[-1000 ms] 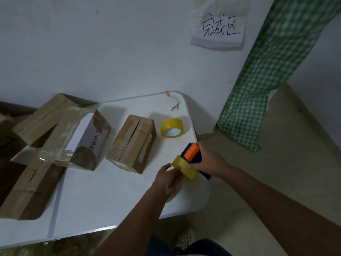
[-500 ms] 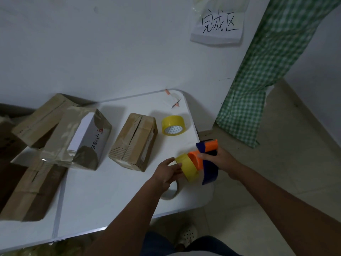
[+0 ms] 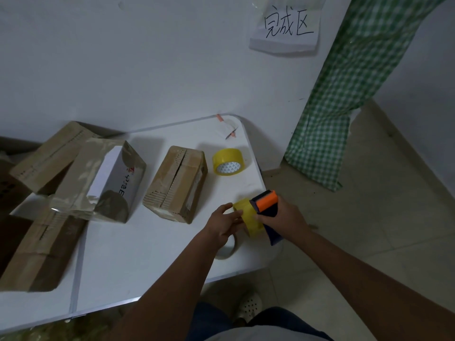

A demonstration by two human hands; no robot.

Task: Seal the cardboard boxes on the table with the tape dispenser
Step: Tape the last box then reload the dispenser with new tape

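At the far left, a heap of cardboard boxes [image 3: 37, 232] lies partly on the white bench [image 3: 138, 257] and partly past its left edge, stacked at angles against one another. Leaning on that heap is a box wrapped in glossy tape with a white printed face [image 3: 103, 178], tilted on the bench. Right of it, apart from the heap, a brown cardboard box [image 3: 176, 184] sits on the bench with the seam between its top flaps showing as a dark slit. Further right, near the bench's back corner, a spare roll of yellow tape [image 3: 227, 162] stands on its own.

Toward the front right corner of the bench, the left hand [image 3: 222, 223] reaches in, its grip pinching the yellow tape roll mounted on the tape dispenser [image 3: 264, 212]. Under that hand a pale, nearly empty tape ring [image 3: 227, 249] rests on the bench. The right hand [image 3: 286, 219] has its grip clamped round the dispenser's dark blue body, the orange part uppermost, holding it above the bench's right edge.

On the wall above hangs a paper sign [image 3: 285, 25] with handwritten characters, and a green checked cloth [image 3: 344, 89] hangs at the right.
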